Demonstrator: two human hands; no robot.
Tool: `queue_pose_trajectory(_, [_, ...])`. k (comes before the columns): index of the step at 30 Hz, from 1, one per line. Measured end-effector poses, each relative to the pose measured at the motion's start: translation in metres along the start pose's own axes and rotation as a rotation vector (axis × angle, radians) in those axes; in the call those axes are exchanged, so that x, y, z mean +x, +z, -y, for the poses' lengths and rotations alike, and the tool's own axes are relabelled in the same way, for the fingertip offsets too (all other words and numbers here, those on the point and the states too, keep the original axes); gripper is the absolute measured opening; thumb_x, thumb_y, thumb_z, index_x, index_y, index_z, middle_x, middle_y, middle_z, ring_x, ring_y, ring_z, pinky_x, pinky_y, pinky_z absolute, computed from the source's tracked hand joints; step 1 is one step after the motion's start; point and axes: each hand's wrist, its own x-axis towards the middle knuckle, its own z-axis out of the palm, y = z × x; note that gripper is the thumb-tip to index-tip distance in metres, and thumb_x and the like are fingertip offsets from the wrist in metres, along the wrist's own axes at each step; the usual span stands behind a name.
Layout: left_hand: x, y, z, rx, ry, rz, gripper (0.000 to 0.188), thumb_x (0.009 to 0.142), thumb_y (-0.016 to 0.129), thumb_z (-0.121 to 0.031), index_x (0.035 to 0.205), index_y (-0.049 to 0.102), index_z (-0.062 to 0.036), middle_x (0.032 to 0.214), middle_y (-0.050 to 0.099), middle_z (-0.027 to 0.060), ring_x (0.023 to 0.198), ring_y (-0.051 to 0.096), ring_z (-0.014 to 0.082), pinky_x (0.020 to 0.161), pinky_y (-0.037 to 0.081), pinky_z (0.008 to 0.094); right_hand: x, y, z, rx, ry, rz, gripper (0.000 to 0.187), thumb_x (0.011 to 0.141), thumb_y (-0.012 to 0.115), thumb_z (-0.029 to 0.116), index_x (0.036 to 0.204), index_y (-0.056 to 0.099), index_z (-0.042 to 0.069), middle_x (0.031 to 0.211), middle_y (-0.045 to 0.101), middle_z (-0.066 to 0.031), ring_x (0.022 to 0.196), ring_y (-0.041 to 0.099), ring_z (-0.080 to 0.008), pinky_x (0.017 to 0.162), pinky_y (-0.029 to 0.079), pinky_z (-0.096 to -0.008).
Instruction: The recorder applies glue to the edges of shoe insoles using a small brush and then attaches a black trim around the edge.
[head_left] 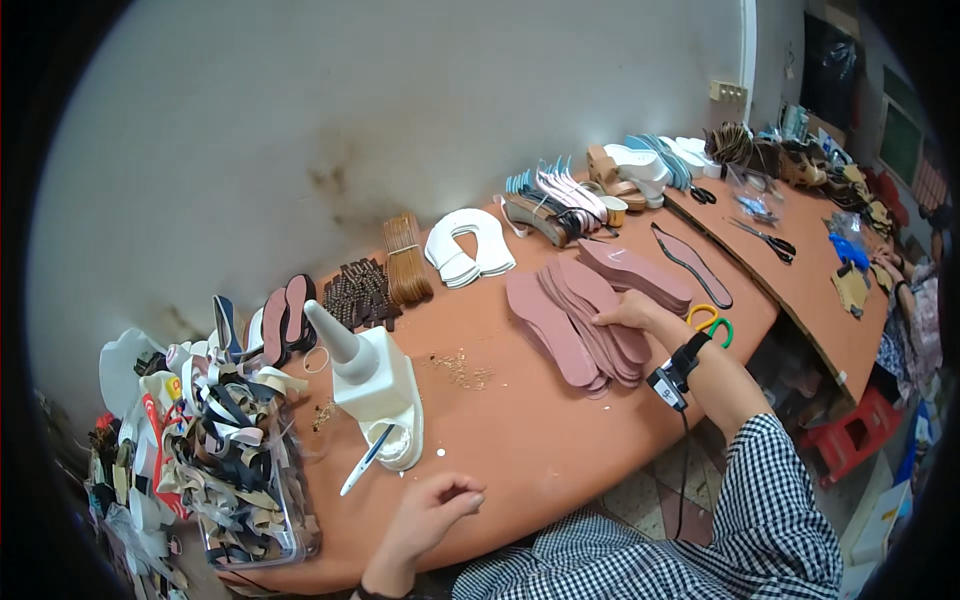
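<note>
My right hand (632,312) grips the upper edge of a fanned stack of pink shoe insoles (575,320) lying on the orange-brown table. My left hand (432,512) hovers over the near edge of the table, its fingers curled in and nothing visible in them. Close to it stands a white glue dispenser (385,375) with a tall cone and a small round dish, across which a brush with a white handle (366,460) leans. Another stack of pink insoles (637,275) lies just beyond my right hand. A single dark-edged insole (692,265) rests farther right.
Scissors with yellow and green handles (712,325) lie by my right wrist. Along the wall are white U-shaped pieces (470,248), brown strips (406,260) and dark woven pieces (360,293). A clear bin of scraps (250,480) stands left. Another person's arm (905,285) shows far right.
</note>
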Motion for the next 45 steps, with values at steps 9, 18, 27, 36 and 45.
queue_pose_trajectory(9, [0.054, 0.0, 0.027, -0.24, 0.035, -0.133, 0.016, 0.082, 0.057, -0.009, 0.095, 0.056, -0.0002, 0.079, 0.059, 0.0062, 0.068, 0.057, 0.0118, 0.062, 0.047, 0.0229, -0.061, 0.004, 0.072, 0.722, 0.025, -0.251, 0.043, 0.069, 0.071, 0.025, 0.097, 0.055, -0.005, 0.092, 0.06, -0.0155, 0.083, 0.059, -0.0217, 0.073, 0.047, -0.0318])
queue_pose_trajectory(18, [0.072, 0.04, 0.033, -0.124, 0.209, 0.017, 0.025, 0.085, 0.056, -0.016, 0.104, 0.05, -0.0009, 0.093, 0.056, 0.0018, 0.082, 0.052, 0.0064, 0.07, 0.045, 0.0202, -0.152, 0.087, 0.159, 1.624, 0.019, -0.016, 0.026, 0.082, 0.057, 0.01, 0.105, 0.048, 0.002, 0.093, 0.057, -0.0078, 0.084, 0.056, -0.0174, 0.075, 0.047, -0.0314])
queue_pose_trajectory(27, [0.042, 0.014, 0.027, -0.228, 0.12, -0.069, 0.017, 0.086, 0.054, -0.016, 0.098, 0.054, -0.0039, 0.079, 0.056, -0.0002, 0.064, 0.051, 0.0044, 0.057, 0.043, 0.0175, -0.145, 0.074, 0.129, 1.746, 0.036, 0.005, 0.024, 0.085, 0.049, 0.009, 0.106, 0.048, -0.001, 0.094, 0.058, -0.0142, 0.085, 0.059, -0.0253, 0.075, 0.049, -0.0377])
queue_pose_trajectory(36, [-0.017, -0.029, 0.051, 0.177, 0.333, -0.611, 0.007, 0.082, 0.054, -0.004, 0.088, 0.056, -0.0003, 0.076, 0.053, 0.0004, 0.065, 0.049, 0.0054, 0.056, 0.039, 0.0186, -0.145, 0.043, 0.053, 1.774, 0.11, -0.231, 0.023, 0.084, 0.049, 0.008, 0.103, 0.048, -0.005, 0.097, 0.056, -0.0157, 0.091, 0.056, -0.0265, 0.081, 0.047, -0.038])
queue_pose_trajectory(45, [-0.033, -0.075, 0.027, 1.261, 0.452, -1.031, 0.018, 0.072, 0.06, -0.004, 0.09, 0.056, -0.0008, 0.094, 0.052, 0.0144, 0.088, 0.048, 0.0313, 0.077, 0.039, 0.038, -0.161, 0.069, 0.096, 1.713, 0.11, 0.008, 0.033, 0.077, 0.047, 0.001, 0.109, 0.044, -0.001, 0.093, 0.056, -0.0135, 0.082, 0.059, -0.0238, 0.071, 0.051, -0.0364])
